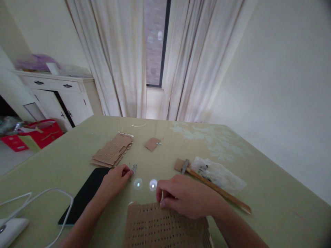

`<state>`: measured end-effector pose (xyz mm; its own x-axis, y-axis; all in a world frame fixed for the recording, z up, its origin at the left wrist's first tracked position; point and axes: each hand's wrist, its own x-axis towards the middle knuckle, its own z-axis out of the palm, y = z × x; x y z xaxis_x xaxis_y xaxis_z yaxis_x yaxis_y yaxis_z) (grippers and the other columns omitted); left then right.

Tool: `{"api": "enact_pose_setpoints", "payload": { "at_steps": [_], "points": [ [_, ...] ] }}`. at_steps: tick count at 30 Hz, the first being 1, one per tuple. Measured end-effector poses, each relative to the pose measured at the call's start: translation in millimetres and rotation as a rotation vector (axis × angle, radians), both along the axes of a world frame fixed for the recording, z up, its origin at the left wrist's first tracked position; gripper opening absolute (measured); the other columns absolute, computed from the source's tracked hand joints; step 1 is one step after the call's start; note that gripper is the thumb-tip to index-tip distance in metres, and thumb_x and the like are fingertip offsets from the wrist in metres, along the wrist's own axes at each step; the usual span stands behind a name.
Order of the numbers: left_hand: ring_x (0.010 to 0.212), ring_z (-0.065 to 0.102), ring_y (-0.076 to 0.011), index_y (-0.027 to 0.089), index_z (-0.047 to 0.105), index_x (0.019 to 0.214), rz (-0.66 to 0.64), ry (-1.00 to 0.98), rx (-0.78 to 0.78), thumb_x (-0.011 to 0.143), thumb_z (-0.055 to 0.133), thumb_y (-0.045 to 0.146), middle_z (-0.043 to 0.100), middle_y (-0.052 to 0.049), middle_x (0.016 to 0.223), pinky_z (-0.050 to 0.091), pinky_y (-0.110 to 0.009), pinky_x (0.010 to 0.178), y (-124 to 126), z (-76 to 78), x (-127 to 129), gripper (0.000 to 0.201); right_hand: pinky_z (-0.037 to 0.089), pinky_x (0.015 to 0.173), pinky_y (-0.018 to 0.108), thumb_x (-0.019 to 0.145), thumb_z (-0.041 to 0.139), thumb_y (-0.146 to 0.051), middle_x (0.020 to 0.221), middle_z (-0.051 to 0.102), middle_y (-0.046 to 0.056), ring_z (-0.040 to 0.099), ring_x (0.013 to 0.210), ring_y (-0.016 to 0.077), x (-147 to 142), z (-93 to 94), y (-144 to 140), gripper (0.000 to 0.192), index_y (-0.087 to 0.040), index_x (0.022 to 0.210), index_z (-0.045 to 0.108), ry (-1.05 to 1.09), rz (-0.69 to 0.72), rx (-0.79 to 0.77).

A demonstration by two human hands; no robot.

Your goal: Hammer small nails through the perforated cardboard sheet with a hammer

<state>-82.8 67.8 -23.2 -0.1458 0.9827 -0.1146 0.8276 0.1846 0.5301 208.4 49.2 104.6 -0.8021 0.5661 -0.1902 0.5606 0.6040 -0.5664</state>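
A brown cardboard piece (155,225) with rows of small holes lies in front of me, its near part cut off by the frame's bottom edge. Over its far edge, my right hand (184,196) is closed in a pinch; whatever sits between thumb and finger is too small to make out. My left hand (116,179) reaches forward with fingertips closed at a few thin metal nails (134,168) on the table. To the right of my right hand rests a hammer (207,181) with a wooden handle, its head on a small cardboard piece (178,164).
Stacked holed cardboard (112,150) and a small cardboard square (152,144) lie farther back on the table (165,158). A clear plastic bag (219,174) is beside the hammer. A black flat object (85,196) and a white cable (69,203) are at left.
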Motion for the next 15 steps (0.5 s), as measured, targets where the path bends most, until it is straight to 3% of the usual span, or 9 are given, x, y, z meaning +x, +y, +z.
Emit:
{"api": "enact_pose_setpoints", "payload": {
  "at_steps": [5,9,12,15],
  "points": [
    [0.09,0.079,-0.0297,0.021,0.071,0.089,0.059,0.015,0.018,0.094,0.06,0.043,0.083,-0.008,0.089,0.047,-0.033,0.071,0.3,2.2,4.1,0.025,0.042,0.074,0.029,0.096,0.071,-0.025,0.094,0.081,0.003,0.072,0.087,0.0213,5.5,-6.1,-0.7,0.014,-0.023,0.108,0.077,-0.05,0.017,0.09],
    [0.089,0.078,-0.0307,0.019,0.07,0.104,0.084,0.005,0.073,0.096,0.054,0.048,0.082,-0.009,0.089,0.051,-0.036,0.075,-2.9,16.6,-1.8,0.033,0.042,0.076,0.029,0.098,0.068,-0.024,0.095,0.08,0.002,0.072,0.089,0.0211,15.7,2.1,5.3,0.015,-0.024,0.11,0.076,-0.06,0.028,0.037],
    [0.089,0.077,-0.028,0.022,0.071,0.108,0.029,-0.032,0.136,0.099,0.051,0.053,0.082,-0.007,0.093,0.054,-0.035,0.079,-31.3,25.6,-3.0,0.038,0.044,0.081,0.03,0.1,0.068,-0.026,0.097,0.079,0.002,0.071,0.093,0.0214,30.2,11.4,14.9,0.013,-0.024,0.109,0.076,-0.007,0.024,-0.019],
    [0.083,0.074,-0.0233,0.026,0.074,0.097,-0.087,-0.199,0.336,0.104,0.054,0.061,0.079,-0.004,0.089,0.057,-0.03,0.075,-86.0,11.3,7.3,0.04,0.045,0.083,0.03,0.102,0.066,-0.028,0.098,0.077,0.002,0.069,0.094,0.0211,47.0,20.7,23.7,0.012,-0.023,0.108,0.075,0.04,-0.016,-0.032]
  ]
}}
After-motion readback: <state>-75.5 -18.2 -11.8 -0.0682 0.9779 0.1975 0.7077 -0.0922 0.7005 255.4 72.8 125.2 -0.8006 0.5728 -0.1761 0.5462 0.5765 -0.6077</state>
